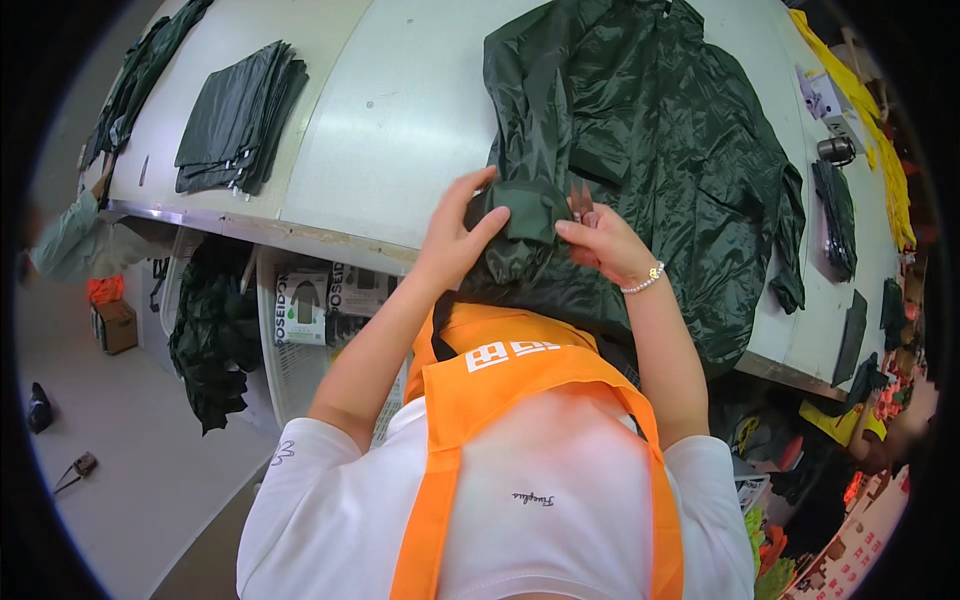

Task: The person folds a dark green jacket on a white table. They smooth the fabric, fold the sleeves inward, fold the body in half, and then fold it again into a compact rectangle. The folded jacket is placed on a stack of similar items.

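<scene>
A dark green rain jacket (660, 140) lies spread on the white table (400, 110), hanging over its near edge. My left hand (455, 235) pinches the elastic cuff of one sleeve (525, 210) between thumb and fingers. My right hand (600, 240), with a bead bracelet on the wrist, holds a small pair of snips (580, 200) right beside the cuff. My orange apron and white shirt fill the lower middle of the view.
A stack of folded dark green garments (240, 120) lies at the table's left. More dark garments (835, 215) and a yellow one (880, 120) lie at the right. A white basket (290, 360) and hanging green cloth (210, 330) are under the table. Another person's sleeve (70, 235) is at far left.
</scene>
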`<act>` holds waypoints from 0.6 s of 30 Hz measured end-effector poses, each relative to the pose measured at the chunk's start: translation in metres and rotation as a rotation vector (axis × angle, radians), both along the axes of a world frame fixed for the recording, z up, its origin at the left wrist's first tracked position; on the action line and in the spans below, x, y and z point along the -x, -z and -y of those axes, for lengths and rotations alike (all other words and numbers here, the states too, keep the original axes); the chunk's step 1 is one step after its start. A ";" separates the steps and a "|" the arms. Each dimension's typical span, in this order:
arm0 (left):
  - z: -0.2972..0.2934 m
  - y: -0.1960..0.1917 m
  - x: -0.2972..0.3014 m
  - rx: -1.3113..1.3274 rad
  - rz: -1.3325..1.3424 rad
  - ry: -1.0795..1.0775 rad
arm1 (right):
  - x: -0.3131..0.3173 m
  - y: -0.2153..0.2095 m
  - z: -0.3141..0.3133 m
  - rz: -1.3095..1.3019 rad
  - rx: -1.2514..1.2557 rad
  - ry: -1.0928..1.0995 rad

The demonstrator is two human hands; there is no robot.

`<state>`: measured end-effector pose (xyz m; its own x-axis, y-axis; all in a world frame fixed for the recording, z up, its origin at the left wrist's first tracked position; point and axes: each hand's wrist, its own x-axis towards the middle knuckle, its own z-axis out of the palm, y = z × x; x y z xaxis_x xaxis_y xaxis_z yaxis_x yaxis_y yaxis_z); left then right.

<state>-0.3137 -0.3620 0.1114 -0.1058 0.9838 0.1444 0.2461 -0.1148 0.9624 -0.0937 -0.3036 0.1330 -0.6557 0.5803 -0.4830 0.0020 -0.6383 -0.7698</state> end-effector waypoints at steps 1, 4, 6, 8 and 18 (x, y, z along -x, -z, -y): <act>-0.007 0.003 0.000 0.203 0.265 0.092 | -0.002 0.001 -0.002 0.022 -0.024 0.013; -0.017 0.004 0.019 0.482 0.509 0.413 | -0.010 -0.004 -0.003 0.198 -0.154 0.140; -0.020 -0.002 0.028 0.552 0.570 0.524 | -0.035 0.006 -0.008 0.088 -0.123 0.261; -0.021 -0.004 0.025 0.504 0.532 0.531 | -0.056 0.020 -0.008 -0.010 -0.047 0.276; -0.026 -0.047 0.002 0.279 0.215 0.446 | -0.001 -0.044 0.008 0.314 -0.843 0.089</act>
